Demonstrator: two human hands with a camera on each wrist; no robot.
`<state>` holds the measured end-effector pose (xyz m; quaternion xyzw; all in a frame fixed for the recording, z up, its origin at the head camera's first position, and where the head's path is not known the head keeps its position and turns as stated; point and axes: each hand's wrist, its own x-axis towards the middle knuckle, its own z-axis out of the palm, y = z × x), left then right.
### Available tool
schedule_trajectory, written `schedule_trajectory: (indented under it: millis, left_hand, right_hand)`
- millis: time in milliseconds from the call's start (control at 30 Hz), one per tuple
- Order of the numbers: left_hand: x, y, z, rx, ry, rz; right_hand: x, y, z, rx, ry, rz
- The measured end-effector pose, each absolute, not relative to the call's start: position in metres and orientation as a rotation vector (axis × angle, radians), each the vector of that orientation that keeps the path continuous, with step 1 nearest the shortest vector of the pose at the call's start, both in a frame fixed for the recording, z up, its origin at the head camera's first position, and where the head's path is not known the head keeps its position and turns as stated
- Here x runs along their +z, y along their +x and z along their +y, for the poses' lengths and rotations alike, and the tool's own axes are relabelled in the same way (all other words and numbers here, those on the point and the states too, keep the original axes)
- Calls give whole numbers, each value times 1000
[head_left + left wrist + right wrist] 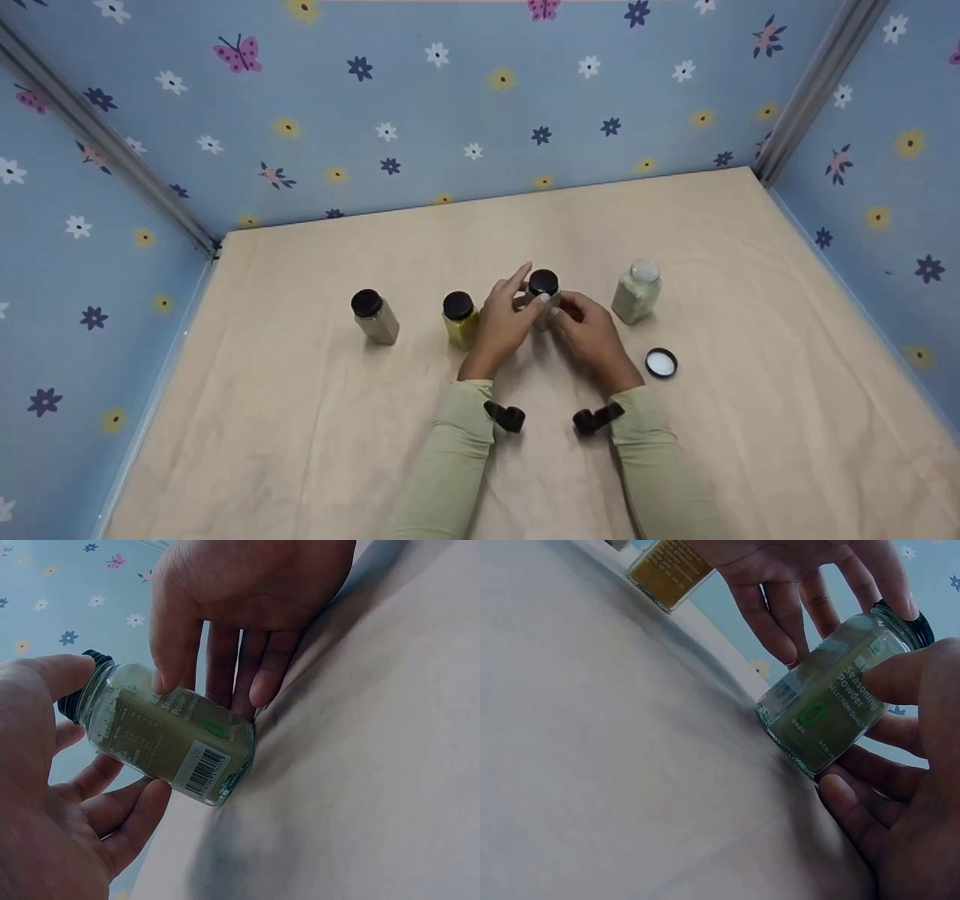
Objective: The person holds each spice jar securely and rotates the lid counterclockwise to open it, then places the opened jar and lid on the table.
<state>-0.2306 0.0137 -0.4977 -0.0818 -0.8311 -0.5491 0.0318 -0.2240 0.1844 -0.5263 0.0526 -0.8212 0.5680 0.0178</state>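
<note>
Both hands are around a glass seasoning jar [169, 731] with green powder and a black lid [544, 282]. The label reads "Seasoning Powder" in the right wrist view. My left hand [508, 319] has its thumb on the lid, with the fingers behind the jar. My right hand [592, 334] grips the body of the jar between thumb and fingers. The jar looks upright, its base at the tabletop. To the right, a jar of pale green powder [636, 296] stands without its black lid, a whitish top showing. A loose black lid [661, 363] lies white inner side up.
A yellow-filled jar [460, 321] with a black lid stands just left of my left hand, partly hidden by it. Farther left is another black-lidded jar [376, 318] of greyish-green powder. Flower-patterned blue walls [480, 112] border the cloth-covered table [300, 450].
</note>
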Motion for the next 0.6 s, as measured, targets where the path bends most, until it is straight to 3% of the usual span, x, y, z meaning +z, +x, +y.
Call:
schedule_trajectory:
  millis: [600]
  left_hand:
    - [-498, -229, 19, -1729, -195, -2506]
  right_hand:
    - [-528, -224, 186, 1786, 165, -2556]
